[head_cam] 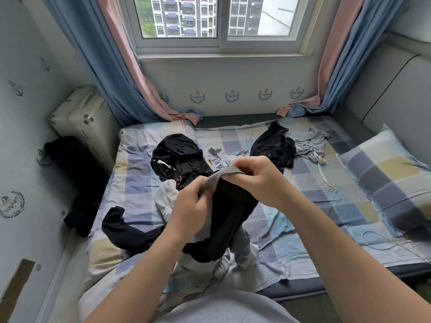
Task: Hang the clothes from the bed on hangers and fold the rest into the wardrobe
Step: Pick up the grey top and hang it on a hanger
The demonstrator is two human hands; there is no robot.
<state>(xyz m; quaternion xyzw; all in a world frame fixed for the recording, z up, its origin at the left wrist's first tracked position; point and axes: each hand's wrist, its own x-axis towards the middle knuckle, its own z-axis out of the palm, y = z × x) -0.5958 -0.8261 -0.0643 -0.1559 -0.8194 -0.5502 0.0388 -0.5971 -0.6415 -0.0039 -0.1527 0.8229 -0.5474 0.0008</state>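
Note:
Both my hands hold up a black garment [229, 220] with a grey waistband [215, 177] over the checked bed [303, 206]. My left hand [193, 207] grips the band's left end; my right hand [256, 176] pinches its right end. The black cloth hangs down between my forearms. On the bed lie a black heap [179, 155], a second black piece [274, 145] beside a grey garment [307, 141], a dark item [121, 227] at the left edge, and white-grey clothes [242, 250] under the held garment.
A checked pillow [382, 173] lies at the right by a grey padded headboard [391, 89]. A cream suitcase [86, 122] and dark clothes [77, 183] fill the gap left of the bed. Curtains [130, 85] and a window [217, 19] are beyond. A thin cord [373, 238] lies on the sheet.

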